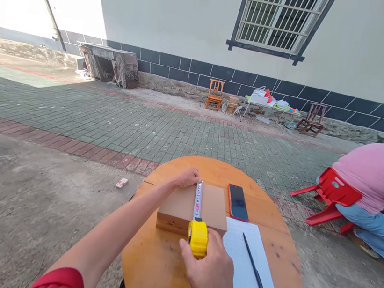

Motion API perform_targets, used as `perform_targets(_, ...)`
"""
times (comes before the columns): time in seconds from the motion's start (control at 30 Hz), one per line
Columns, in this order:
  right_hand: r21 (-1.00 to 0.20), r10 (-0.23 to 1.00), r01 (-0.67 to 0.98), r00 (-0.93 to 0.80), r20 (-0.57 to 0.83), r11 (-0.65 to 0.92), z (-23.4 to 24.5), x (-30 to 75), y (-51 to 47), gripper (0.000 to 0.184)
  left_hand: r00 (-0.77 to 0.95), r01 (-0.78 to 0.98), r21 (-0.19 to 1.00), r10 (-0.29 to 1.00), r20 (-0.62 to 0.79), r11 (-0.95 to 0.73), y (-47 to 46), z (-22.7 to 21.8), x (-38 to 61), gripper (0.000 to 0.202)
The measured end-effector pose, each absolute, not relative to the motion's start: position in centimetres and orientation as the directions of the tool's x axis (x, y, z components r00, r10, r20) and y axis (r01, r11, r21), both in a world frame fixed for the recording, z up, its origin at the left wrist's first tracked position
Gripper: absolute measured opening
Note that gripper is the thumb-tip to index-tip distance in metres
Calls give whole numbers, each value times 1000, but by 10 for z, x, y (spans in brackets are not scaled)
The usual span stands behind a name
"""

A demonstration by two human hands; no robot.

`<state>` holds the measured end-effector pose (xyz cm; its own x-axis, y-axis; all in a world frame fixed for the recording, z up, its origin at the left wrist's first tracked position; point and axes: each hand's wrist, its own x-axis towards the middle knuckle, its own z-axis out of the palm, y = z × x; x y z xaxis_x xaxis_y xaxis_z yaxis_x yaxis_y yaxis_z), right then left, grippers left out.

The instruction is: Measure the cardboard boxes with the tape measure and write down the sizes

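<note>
A brown cardboard box (178,207) lies flat on the round wooden table (150,271). Across its top, from far edge to near edge, runs the pulled-out blade of a yellow tape measure (198,239). My right hand (212,274) grips the yellow case just in front of the box's near side, thumb on the left. At the far edge, my left hand (187,177) is closed at the blade's end; its fingertips are partly hidden. Right of the box are a red-edged smartphone (238,202) and a white sheet of paper (242,264) with a black pen (252,260) on it.
At right, a person in a pink shirt (382,174) sits bent over on a red plastic chair (340,187). By the far wall are a wooden chair (214,94), a folding table (250,102) with bags, a dark chair (313,118) and an old cabinet (108,64). A small packet (121,183) lies on the ground.
</note>
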<state>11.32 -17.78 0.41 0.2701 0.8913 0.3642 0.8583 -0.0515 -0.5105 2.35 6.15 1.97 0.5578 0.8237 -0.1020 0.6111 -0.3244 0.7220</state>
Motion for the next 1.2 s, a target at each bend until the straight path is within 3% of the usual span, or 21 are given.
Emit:
perform_targets(0.23,-397,823,916,189,536,48,-15,116,-187,51,531,624,724,839,-119,-292,53,10,18,34)
perform_targets(0.47,-294,779,948,96,620,117,-22,132,-205,48,444,624,748,890,-104,-224,33,1,-2,29)
perform_targets(0.77,-320,843,934,39,536,161,-24,150,-216,47,384,541,820,922,-42,-188,26,6,-4,26)
perform_targets(1.0,-374,832,926,170,528,48,-22,136,-217,51,373,551,813,927,-39,-188,28,1,-4,27)
perform_targets(1.2,-270,824,962,124,553,37,-20,133,-220,45,413,558,794,911,-14,-241,29,-7,-4,25)
